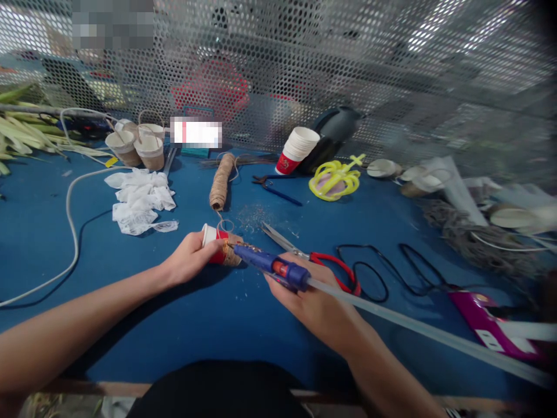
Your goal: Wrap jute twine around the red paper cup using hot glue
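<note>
My left hand [191, 255] is closed round a red and white paper cup [210, 234] lying on its side, its base end wrapped in brown twine. A blue glue gun [265, 262] with a long clear glue stick is gripped in my right hand [311, 293], its nozzle at the wrapped part of the cup. From the cup a strand of twine runs up to the twine roll [221, 183]. Scissors with red handles [335, 264] lie just beyond my right hand.
Twine-wrapped cups [150, 152] and white crumpled cloth [141, 200] are at the left. Stacked paper cups [296, 151], pliers [278, 190] and a yellow crown [334, 181] stand or lie farther back. A purple pouch [491, 322] and black cord lie right, before a perforated metal screen [270, 69].
</note>
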A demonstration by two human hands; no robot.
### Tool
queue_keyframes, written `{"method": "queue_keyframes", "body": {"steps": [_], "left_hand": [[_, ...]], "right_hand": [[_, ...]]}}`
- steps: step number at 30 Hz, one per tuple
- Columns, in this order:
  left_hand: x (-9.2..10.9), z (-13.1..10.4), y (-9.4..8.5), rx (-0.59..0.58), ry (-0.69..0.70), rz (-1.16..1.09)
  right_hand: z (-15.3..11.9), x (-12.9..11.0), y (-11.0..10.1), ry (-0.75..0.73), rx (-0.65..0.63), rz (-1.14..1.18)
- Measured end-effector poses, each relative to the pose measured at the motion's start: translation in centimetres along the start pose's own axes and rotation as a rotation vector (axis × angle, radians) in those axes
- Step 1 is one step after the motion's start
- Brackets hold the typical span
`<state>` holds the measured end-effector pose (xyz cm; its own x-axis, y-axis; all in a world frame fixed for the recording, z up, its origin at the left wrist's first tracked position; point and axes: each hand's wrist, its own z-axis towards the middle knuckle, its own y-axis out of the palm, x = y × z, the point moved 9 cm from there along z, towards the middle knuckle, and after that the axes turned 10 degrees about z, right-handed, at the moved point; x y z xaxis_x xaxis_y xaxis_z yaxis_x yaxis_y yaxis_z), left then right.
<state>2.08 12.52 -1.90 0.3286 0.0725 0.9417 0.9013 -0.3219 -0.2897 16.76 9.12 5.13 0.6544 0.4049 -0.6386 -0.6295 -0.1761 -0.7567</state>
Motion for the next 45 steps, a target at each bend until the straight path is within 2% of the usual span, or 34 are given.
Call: {"method": "queue_keyframes", "body": {"steps": [7, 16, 36, 45], "left_hand": [[-0.46, -0.2, 0.2, -0.006, 0.041, 0.088], [0.08, -0.44, 0.0, 0.006, 0.091, 0.232], [0.24, -0.42, 0.21, -0.012, 0.117, 0.25], [0.1, -0.4, 0.2, -0.007, 0.085, 0.206]], "right_hand": [[0.2, 0.36, -0.2, 0.005, 0.023, -0.029], [0.52, 0.33, -0.39, 0.024, 0.036, -0.024], [0.24, 0.41, -0.42, 0.008, 0.029, 0.004], [0.27, 0.23, -0.37, 0.002, 0.005, 0.016]]}}
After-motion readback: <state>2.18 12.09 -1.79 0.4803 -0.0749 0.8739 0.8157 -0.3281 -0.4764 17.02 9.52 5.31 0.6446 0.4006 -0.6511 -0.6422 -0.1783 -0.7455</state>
